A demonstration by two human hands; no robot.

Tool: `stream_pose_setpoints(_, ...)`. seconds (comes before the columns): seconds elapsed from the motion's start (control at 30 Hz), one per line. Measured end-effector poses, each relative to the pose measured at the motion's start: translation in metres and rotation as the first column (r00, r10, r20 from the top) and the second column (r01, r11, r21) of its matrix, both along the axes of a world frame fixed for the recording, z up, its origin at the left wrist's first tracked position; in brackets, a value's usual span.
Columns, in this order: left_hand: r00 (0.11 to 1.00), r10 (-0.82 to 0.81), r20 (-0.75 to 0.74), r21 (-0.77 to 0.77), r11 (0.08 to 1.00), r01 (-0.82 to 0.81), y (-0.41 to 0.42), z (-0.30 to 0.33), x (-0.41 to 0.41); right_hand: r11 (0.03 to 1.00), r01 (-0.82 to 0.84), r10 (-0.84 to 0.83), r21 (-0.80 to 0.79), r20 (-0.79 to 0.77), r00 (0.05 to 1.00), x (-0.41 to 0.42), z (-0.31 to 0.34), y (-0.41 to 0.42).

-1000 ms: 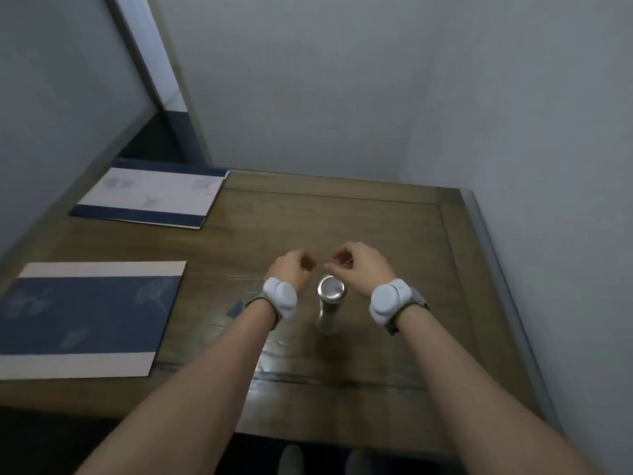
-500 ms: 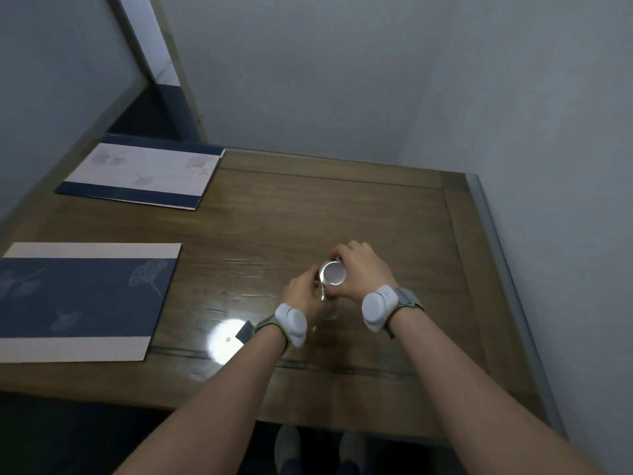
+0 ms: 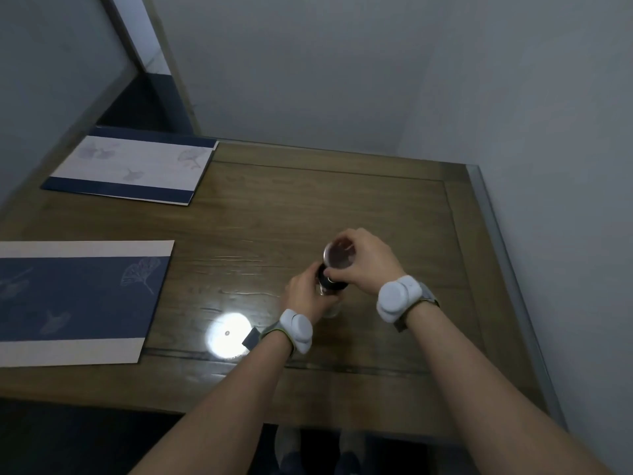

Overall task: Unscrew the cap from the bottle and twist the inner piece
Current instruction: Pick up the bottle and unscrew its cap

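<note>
Nearest, the left hand [image 3: 305, 296] wraps the lower body of the bottle [image 3: 331, 286], which stands on the glossy wooden table [image 3: 342, 200] right of centre; its base looks clear, glass or hard plastic, so probably rigid, smooth and a little slippery. Above it, the right hand [image 3: 363, 265] closes its fingertips around the rim of the round metallic cap [image 3: 339, 257], whose shiny top mirrors the hand. The bottle seems light; bracing the body low and turning at the cap's edge looks soundest. Farther left lie two flat blue-and-cream placemats [image 3: 85, 296].
</note>
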State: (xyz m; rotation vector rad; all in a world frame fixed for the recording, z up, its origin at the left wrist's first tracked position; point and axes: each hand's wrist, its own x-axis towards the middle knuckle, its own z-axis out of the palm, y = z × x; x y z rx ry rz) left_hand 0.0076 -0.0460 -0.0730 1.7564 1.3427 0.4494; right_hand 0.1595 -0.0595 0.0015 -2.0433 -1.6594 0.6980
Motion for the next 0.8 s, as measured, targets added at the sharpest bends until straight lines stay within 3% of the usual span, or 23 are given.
stream_pose_setpoints(0.03, 1.000, -0.001, -0.013, 0.011, 1.000, 0.002, 0.000, 0.000, 0.000, 0.997, 0.071, -0.066, 0.027, -0.167, 0.984, 0.003, 0.001, 0.001)
stream_pose_setpoints(0.1, 1.000, -0.004, -0.026, 0.025, 1.000, 0.004, 0.001, 0.002, 0.000, 0.965, 0.259, -0.208, 0.028, -0.518, 0.830, 0.012, -0.003, 0.000)
stream_pose_setpoints(0.17, 1.000, -0.012, -0.026, 0.039, 0.999, 0.013, 0.001, 0.000, -0.001, 0.902, 0.431, -0.332, -0.035, -0.694, 0.639, 0.025, -0.014, -0.002)
stream_pose_setpoints(0.2, 0.999, -0.018, -0.027, 0.042, 0.999, 0.019, 0.001, 0.000, -0.001, 0.873, 0.484, -0.379, -0.065, -0.716, 0.586, 0.032, -0.023, -0.005)
stream_pose_setpoints(0.27, 0.999, -0.026, -0.037, 0.043, 0.999, 0.028, 0.002, -0.002, -0.001, 0.847, 0.520, -0.451, -0.109, -0.667, 0.593, 0.041, -0.046, -0.010)
stream_pose_setpoints(0.37, 0.999, -0.013, -0.049, 0.057, 0.998, 0.016, 0.001, -0.003, -0.001, 0.852, 0.497, -0.507, -0.165, -0.495, 0.705, 0.047, -0.083, -0.024)
stream_pose_setpoints(0.57, 0.998, 0.006, -0.066, 0.079, 0.997, 0.000, -0.002, -0.012, -0.002, 0.883, 0.448, -0.467, -0.142, -0.162, 0.869, 0.036, -0.139, -0.041)
stream_pose_setpoints(0.8, 0.997, 0.020, -0.076, 0.085, 0.996, -0.014, -0.004, -0.014, -0.003, 0.909, 0.385, -0.404, -0.163, -0.108, 0.908, 0.027, -0.160, -0.055)
